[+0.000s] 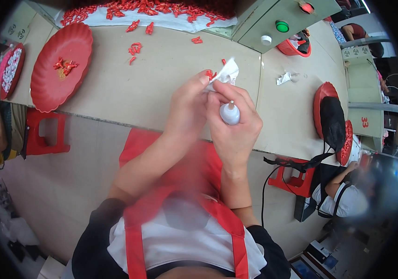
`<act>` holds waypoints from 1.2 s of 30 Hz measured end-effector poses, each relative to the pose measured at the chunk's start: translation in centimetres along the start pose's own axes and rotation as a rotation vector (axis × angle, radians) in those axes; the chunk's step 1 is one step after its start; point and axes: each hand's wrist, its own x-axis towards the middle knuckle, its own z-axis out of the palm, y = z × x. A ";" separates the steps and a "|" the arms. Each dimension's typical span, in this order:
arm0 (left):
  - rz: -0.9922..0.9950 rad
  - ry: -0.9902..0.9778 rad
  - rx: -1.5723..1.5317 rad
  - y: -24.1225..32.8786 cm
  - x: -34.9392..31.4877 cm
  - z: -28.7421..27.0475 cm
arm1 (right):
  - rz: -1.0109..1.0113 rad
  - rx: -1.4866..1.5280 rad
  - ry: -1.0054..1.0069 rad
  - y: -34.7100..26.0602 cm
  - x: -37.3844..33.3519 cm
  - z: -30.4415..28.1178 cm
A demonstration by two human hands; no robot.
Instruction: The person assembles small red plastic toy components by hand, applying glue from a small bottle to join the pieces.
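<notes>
Above the table's near edge, my two hands are close together. Between the thumb and fingers of my left hand (185, 102) is a small glossy red piece (211, 74), partly covered by the fingers. My right hand (238, 132) is closed around a small white bottle (229, 114) with a narrow brownish tip. A crumpled white tissue (228, 72) sticks out past the fingertips of my right hand, against the red piece. The fingers hide where tissue and piece meet. More small red pieces (135, 48) lie on the table (171, 60) beyond my left hand.
Many red pieces cover a white cloth (203, 21) under the green-grey machine with buttons (281, 26). A scalloped red tray (79, 44) stands left. Rightward are a red basket (294, 49), a scrap of tissue (283, 78) and a black bag (333, 123). Co-workers sit both sides.
</notes>
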 end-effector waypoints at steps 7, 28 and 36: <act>0.146 0.060 0.110 -1.9 -0.6 0.9 | -0.076 -0.221 0.066 0.5 0.6 -0.9; 0.449 -0.086 0.247 -3.1 -2.4 2.1 | -0.132 -0.072 0.140 0.4 -0.9 -1.6; 0.564 -0.171 0.337 -2.7 -2.3 1.6 | -0.089 0.021 0.208 0.7 -1.4 -1.7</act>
